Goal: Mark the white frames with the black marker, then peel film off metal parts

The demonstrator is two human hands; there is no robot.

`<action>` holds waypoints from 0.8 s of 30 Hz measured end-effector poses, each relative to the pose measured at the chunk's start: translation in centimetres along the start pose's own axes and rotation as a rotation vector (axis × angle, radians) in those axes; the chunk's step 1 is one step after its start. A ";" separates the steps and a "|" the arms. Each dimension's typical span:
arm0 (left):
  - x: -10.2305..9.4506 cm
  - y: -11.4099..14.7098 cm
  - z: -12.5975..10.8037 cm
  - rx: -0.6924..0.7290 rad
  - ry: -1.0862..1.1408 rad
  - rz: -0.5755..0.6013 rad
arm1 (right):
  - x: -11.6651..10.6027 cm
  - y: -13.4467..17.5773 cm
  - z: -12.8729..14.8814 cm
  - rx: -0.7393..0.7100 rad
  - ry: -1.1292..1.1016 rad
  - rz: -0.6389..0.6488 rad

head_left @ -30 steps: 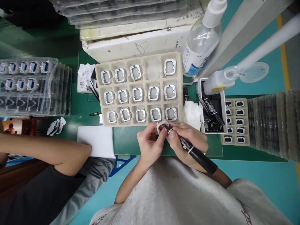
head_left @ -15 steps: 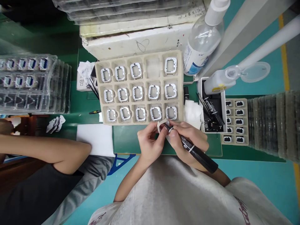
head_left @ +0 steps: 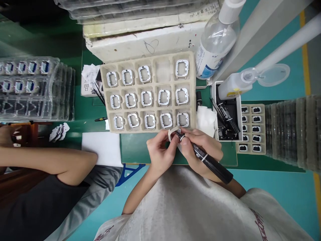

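Left hand [head_left: 160, 154]: closed, thumb and fingers pinching a pale frame [head_left: 170, 133] by its edge. Right hand [head_left: 204, 145]: closed around a black marker [head_left: 217, 169], gripped near its writing end, with the thick barrel slanting back towards the wearer's right side. The marker's tip is directed at the opening of the pale frame; whether it makes contact cannot be determined, as the fingers cover part of the piece. The pale frame is located at the near edge of a beige tray [head_left: 163, 71], in front of the tray's right-hand portion.

The beige tray lies on a green bench [head_left: 140, 150] and carries squarish white frames [head_left: 164, 97] in three rows: four in the far row, five in the middle, five in the near. Right of the tray, crumpled white tissue [head_left: 206, 119] lies beside a white box [head_left: 229, 140] containing further dark pens. A clear bottle [head_left: 215, 43] with a white top stands by the tray's far right corner. Further right, stacked trays [head_left: 288, 134] are lined up. To the left, a white pad [head_left: 100, 150] rests on the bench, adjoining a co-worker's bent arm [head_left: 50, 162]; beyond it, clear plastic trays [head_left: 30, 107] are stacked, the uppermost holding small parts
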State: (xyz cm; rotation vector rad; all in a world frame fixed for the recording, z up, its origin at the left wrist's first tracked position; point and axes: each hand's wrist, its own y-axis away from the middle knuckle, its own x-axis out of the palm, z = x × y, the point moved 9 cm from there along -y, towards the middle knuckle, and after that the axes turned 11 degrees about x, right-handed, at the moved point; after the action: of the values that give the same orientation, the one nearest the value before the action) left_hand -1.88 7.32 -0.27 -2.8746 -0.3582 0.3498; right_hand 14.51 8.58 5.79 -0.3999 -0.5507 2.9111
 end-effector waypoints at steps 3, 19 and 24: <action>0.0 0.1 -0.1 0.022 -0.006 0.013 | 0.0 -0.1 0.1 -0.006 0.012 -0.010; 0.4 -0.8 0.2 -0.147 0.216 -0.022 | -0.4 -0.2 0.0 0.026 -0.071 0.031; 0.4 -0.5 1.5 -0.240 0.358 -0.042 | -0.7 -0.2 0.7 -0.048 -0.080 -0.017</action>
State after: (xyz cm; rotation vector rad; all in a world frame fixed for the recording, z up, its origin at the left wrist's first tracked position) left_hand -1.97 8.17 -1.71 -3.0717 -0.4160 -0.2309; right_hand 14.95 8.43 6.69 -0.2844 -0.6332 2.9126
